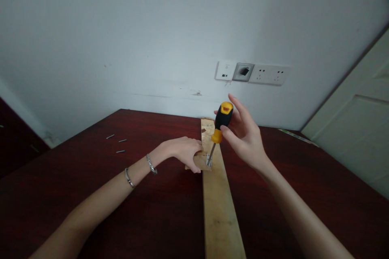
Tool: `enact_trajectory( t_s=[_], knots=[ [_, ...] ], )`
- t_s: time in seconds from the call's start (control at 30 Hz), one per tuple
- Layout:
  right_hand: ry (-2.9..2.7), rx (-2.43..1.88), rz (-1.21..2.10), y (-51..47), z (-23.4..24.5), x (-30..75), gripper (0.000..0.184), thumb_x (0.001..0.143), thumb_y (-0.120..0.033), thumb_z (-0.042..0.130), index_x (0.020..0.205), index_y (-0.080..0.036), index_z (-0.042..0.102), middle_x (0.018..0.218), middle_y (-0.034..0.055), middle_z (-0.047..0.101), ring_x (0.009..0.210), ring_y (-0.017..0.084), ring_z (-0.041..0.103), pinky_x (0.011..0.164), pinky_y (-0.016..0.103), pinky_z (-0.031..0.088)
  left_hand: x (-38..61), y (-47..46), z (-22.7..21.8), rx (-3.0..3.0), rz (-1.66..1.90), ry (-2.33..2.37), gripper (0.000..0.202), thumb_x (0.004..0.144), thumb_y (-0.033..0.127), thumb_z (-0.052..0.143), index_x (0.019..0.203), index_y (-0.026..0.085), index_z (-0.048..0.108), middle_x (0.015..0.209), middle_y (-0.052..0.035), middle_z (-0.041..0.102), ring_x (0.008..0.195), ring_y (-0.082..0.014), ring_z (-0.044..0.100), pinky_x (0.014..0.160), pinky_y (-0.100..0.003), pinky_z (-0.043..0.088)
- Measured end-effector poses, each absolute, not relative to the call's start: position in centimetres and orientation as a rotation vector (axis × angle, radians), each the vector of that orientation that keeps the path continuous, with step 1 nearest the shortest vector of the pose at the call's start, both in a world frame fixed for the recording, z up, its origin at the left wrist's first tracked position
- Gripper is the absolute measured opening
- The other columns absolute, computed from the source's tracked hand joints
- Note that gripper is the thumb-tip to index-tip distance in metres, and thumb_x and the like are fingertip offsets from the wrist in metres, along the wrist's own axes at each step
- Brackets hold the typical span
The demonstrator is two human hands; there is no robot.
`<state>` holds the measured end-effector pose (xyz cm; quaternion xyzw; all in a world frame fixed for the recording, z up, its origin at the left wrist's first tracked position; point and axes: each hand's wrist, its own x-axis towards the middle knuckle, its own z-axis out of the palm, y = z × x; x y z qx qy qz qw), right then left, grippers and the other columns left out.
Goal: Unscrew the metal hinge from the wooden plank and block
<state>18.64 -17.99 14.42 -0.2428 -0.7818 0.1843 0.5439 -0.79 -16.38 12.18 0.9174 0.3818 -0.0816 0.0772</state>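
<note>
A screwdriver (pixel 224 118) with a black and yellow handle stands slightly tilted, its tip down at a small metal plate (pixel 208 160). My right hand (pixel 245 137) holds the handle loosely, thumb against its lower part and index finger raised off it. The plate lies on a small wooden block (pixel 202 163), which rests across a long pale plank (pixel 220 210). My left hand (pixel 187 151) grips the block's left end, thumb at the near side and fingers over the far side. Whether a screw sits under the screwdriver tip cannot be made out.
Three loose screws (pixel 120 151) lie on the left of the dark red tabletop (pixel 146 222). Behind the table rises a white wall with several sockets (pixel 270 74). A thin printed strip (pixel 298 136) lies at the back right, near a pale door (pixel 355 129).
</note>
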Motion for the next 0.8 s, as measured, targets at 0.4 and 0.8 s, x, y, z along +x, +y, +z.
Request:
enact_trajectory(
  t_s=[0.4, 0.8],
  knots=[
    [-1.753, -0.591, 0.454, -17.7, 14.3, 18.4, 0.063, 0.082, -0.032, 0.066, 0.139, -0.032, 0.041, 0.129, 0.0065, 0.055, 0.099, 0.02, 0.061, 0.087, 0.038, 0.053, -0.9, -16.5, 12.4, 2.731, -0.216, 1.151, 0.051, 0.065, 0.057, 0.067, 0.098, 0.019, 0.063, 0.106, -0.0055, 0.064, 0.079, -0.0193, 0.061, 0.063, -0.028, 0.042],
    [-1.656, -0.591, 0.393, -18.3, 15.4, 18.7, 0.064, 0.081, -0.035, 0.065, 0.139, -0.033, 0.038, 0.123, 0.0067, 0.056, 0.099, 0.021, 0.061, 0.083, 0.037, 0.056, -1.0, -16.3, 12.1, 2.747, -0.243, 1.138, 0.061, 0.064, 0.058, 0.068, 0.111, 0.021, 0.058, 0.114, -0.0065, 0.061, 0.09, -0.0218, 0.06, 0.071, -0.03, 0.044]
  ],
)
